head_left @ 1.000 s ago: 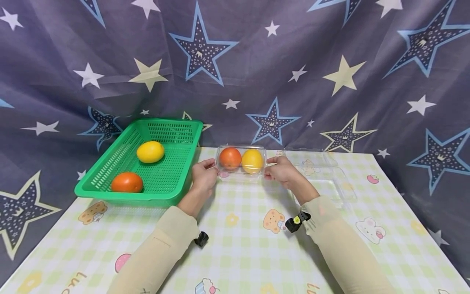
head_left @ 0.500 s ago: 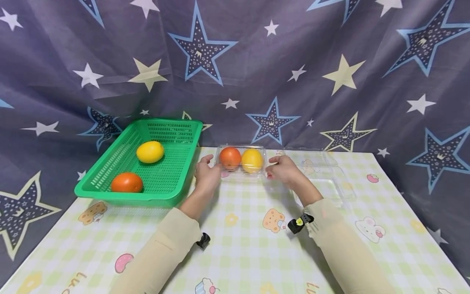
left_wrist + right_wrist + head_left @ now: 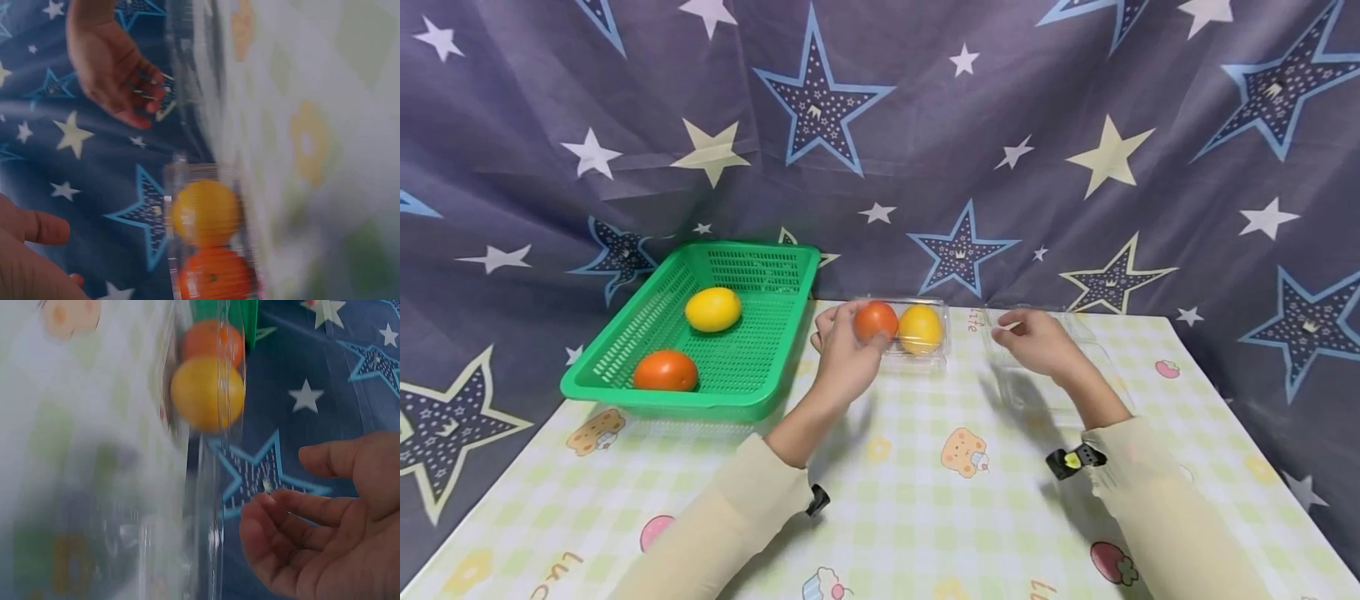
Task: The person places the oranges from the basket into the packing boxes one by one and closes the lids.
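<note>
A clear plastic box holds a yellow lemon and an orange-red tomato-like fruit, side by side, at the back of the table. My left hand overlaps the box's left end in the head view; the left wrist view shows that hand with fingers apart, away from the box's wall. Over a second clear box, which lies open with its lid spread back, hovers my right hand. Its fingers are loosely bent and hold nothing in the right wrist view.
A green slotted basket stands at the left, with another lemon and another orange-red fruit inside. A star-printed curtain hangs right behind the table. A checked cloth covers the tabletop.
Both hands were at the ends of the filled box. The right hand has since moved right, over the second box; the left hand has shifted right, in front of the filled box's left end.
</note>
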The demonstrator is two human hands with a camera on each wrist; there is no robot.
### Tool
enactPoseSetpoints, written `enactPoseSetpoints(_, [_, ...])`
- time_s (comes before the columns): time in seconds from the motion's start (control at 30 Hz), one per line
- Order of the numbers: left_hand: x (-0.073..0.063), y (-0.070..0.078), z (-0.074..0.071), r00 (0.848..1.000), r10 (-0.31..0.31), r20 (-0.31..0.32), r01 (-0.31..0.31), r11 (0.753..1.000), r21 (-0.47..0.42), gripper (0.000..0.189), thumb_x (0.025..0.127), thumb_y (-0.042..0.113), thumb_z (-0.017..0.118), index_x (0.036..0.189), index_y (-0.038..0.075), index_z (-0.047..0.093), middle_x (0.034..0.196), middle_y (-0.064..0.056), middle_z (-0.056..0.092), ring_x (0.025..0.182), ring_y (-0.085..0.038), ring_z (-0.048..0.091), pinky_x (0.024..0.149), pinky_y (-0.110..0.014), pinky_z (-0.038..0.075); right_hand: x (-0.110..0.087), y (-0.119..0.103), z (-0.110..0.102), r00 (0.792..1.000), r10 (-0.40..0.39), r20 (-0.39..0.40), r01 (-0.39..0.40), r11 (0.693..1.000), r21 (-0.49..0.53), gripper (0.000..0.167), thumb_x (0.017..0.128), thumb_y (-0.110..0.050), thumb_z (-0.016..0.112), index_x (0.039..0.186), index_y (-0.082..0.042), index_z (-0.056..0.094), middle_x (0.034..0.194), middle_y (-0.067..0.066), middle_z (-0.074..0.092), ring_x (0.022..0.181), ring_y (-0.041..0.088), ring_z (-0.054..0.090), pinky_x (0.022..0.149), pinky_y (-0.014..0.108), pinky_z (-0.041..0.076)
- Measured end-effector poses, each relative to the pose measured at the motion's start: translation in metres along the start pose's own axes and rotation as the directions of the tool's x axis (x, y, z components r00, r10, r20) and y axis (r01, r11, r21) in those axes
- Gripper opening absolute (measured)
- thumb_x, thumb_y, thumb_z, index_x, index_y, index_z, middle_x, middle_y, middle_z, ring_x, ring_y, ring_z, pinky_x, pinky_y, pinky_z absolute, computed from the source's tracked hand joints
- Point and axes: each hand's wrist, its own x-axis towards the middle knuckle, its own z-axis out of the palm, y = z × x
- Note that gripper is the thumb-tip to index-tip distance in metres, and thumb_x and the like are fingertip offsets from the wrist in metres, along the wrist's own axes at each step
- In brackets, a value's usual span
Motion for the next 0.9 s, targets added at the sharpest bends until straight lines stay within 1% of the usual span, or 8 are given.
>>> enactPoseSetpoints(0.13, [-0.007,0.015,-0.016,0.999,0.023,0.049,-0.023,1.000,0.009,0.046,0.090,0.016,0.069,0.134,0.013,0.057,0.144,-0.015,0.032,0.133,-0.037,0.023,0.106,-0.052,0.034,-0.009,0.016,-0.016,0.998,-0.050,-0.023,0.046,0.991,-0.122,0.050,0.106,-0.031,0.055,0.138,0.007,0.056,0.121,0.030,0.067,0.104,0.040,0.067,0.085,0.052,0.055])
enactPoseSetpoints(0.23, [-0.011,0.020,-0.031,0.997,0.033,0.074,-0.036,0.999,0.037,0.046,0.092,0.020,0.069,0.136,0.015,0.056,0.147,-0.013,0.032,0.131,-0.036,0.025,0.105,-0.053,0.035,-0.013,0.029,-0.026,0.997,-0.066,-0.030,0.059,0.980,-0.189,0.051,0.106,-0.032,0.054,0.138,0.008,0.056,0.115,0.029,0.069,0.099,0.040,0.069,0.083,0.054,0.055])
enactPoseSetpoints(0.37, [-0.008,0.019,-0.056,0.994,0.041,0.104,-0.051,0.994,0.100,0.050,0.095,0.024,0.068,0.142,0.016,0.052,0.151,-0.014,0.030,0.128,-0.035,0.027,0.104,-0.055,0.034,-0.016,0.045,-0.037,0.995,-0.085,-0.057,0.065,0.958,-0.280,0.054,0.105,-0.032,0.054,0.136,0.012,0.055,0.117,0.034,0.066,0.104,0.047,0.065,0.086,0.060,0.051])
enactPoseSetpoints(0.53, [0.006,0.011,-0.090,0.988,0.009,0.155,-0.041,0.977,0.207,0.054,0.098,0.024,0.066,0.148,0.014,0.048,0.153,-0.019,0.028,0.126,-0.039,0.025,0.102,-0.056,0.036,-0.021,0.064,-0.046,0.989,-0.108,-0.098,0.063,0.924,-0.377,0.053,0.103,-0.026,0.056,0.133,0.018,0.053,0.117,0.040,0.062,0.107,0.055,0.060,0.093,0.066,0.045])
enactPoseSetpoints(0.67, [0.019,0.002,-0.122,0.982,-0.035,0.183,-0.028,0.942,0.333,0.058,0.100,0.028,0.064,0.152,0.013,0.044,0.148,-0.024,0.031,0.121,-0.043,0.025,0.094,-0.054,0.038,-0.026,0.076,-0.050,0.988,-0.093,-0.121,0.037,0.915,-0.401,0.057,0.101,-0.024,0.059,0.135,0.020,0.048,0.107,0.038,0.064,0.102,0.056,0.059,0.093,0.068,0.041])
enactPoseSetpoints(0.77, [0.031,-0.009,-0.147,0.980,-0.075,0.185,-0.007,0.913,0.408,0.062,0.100,0.031,0.062,0.155,0.011,0.039,0.145,-0.028,0.032,0.121,-0.046,0.023,0.091,-0.055,0.037,-0.028,0.083,-0.053,0.991,-0.061,-0.119,0.009,0.918,-0.397,0.062,0.102,-0.025,0.058,0.140,0.020,0.042,0.100,0.036,0.064,0.106,0.057,0.056,0.094,0.068,0.040])
enactPoseSetpoints(0.83, [0.040,-0.021,-0.164,0.976,-0.112,0.187,0.015,0.891,0.454,0.066,0.101,0.034,0.061,0.156,0.008,0.035,0.145,-0.031,0.031,0.121,-0.049,0.022,0.091,-0.058,0.035,-0.029,0.088,-0.055,0.994,-0.037,-0.104,-0.006,0.921,-0.389,0.065,0.102,-0.025,0.058,0.143,0.021,0.037,0.102,0.038,0.063,0.109,0.058,0.053,0.093,0.068,0.041])
enactPoseSetpoints(0.9, [0.050,-0.033,-0.181,0.967,-0.153,0.206,0.032,0.867,0.497,0.070,0.101,0.036,0.060,0.156,0.003,0.032,0.145,-0.034,0.030,0.122,-0.051,0.022,0.094,-0.061,0.032,-0.029,0.092,-0.058,0.997,-0.008,-0.079,-0.022,0.927,-0.374,0.069,0.102,-0.027,0.057,0.145,0.022,0.032,0.108,0.042,0.060,0.111,0.060,0.052,0.093,0.068,0.042])
